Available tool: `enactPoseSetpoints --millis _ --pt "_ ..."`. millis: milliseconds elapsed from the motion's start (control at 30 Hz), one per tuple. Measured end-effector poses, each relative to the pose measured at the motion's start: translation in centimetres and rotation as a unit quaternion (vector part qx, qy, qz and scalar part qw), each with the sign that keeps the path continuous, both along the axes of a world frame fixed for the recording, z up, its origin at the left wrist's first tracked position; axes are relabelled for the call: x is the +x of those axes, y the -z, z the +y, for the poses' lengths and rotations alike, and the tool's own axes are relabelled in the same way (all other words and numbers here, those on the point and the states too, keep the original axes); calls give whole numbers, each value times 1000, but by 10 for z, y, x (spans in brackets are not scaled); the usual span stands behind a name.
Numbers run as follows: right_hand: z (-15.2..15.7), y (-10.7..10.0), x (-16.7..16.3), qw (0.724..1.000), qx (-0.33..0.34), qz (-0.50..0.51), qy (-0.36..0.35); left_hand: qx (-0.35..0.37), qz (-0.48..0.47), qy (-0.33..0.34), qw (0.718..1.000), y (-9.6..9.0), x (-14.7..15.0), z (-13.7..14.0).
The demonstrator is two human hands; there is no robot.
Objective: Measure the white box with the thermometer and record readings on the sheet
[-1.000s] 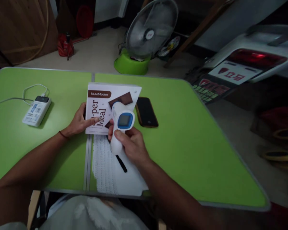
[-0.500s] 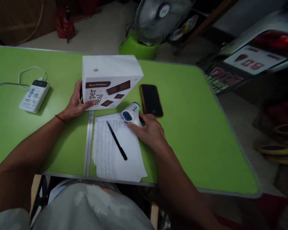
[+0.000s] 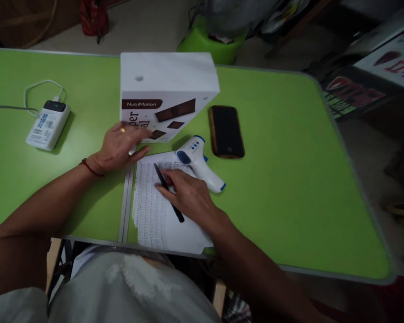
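Note:
My left hand point(image 3: 121, 146) is in front of the white NutriMotion box point(image 3: 164, 74), fingers spread and overlapping its lower front; I cannot tell whether they touch it. With thumb and fingers around a black pen point(image 3: 178, 214), my right hand point(image 3: 190, 193) is low over the printed sheets of paper point(image 3: 155, 215). The pen lies slanted across the paper. Just beyond the right hand, a white and blue infrared thermometer point(image 3: 205, 168) rests on its side, its head over the top corner of the sheets.
A dark phone point(image 3: 226, 132) lies right of the thermometer. At the left is a white power bank point(image 3: 49, 125) with a cable. The green table point(image 3: 289, 188) has a metal seam. Behind it stands a green bucket-like base point(image 3: 208, 42), with a red bag point(image 3: 93, 20) on the floor.
My right hand has let go of the thermometer and moved left to the pen. My left hand has loosened from the box's side and come round its front. The view has shifted slightly.

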State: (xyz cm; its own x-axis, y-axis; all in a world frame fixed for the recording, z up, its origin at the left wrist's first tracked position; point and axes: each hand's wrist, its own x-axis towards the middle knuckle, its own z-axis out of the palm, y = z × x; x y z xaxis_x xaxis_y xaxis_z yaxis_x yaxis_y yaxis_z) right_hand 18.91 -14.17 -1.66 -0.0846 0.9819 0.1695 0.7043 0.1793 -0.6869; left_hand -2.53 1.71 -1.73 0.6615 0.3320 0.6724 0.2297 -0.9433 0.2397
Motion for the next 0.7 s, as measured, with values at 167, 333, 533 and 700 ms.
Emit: enactPoseSetpoints --millis 167,333,533,700 --pt "2 -3 11 989 17 137 49 -90 166 39 981 -9 13 -17" --pt "2 1 13 948 11 310 77 -125 217 21 968 0 14 -13" --pt "3 16 -3 923 60 373 74 -53 262 15 963 2 14 -11" --pt "3 14 -6 943 -2 311 121 -36 253 12 967 1 14 -12"
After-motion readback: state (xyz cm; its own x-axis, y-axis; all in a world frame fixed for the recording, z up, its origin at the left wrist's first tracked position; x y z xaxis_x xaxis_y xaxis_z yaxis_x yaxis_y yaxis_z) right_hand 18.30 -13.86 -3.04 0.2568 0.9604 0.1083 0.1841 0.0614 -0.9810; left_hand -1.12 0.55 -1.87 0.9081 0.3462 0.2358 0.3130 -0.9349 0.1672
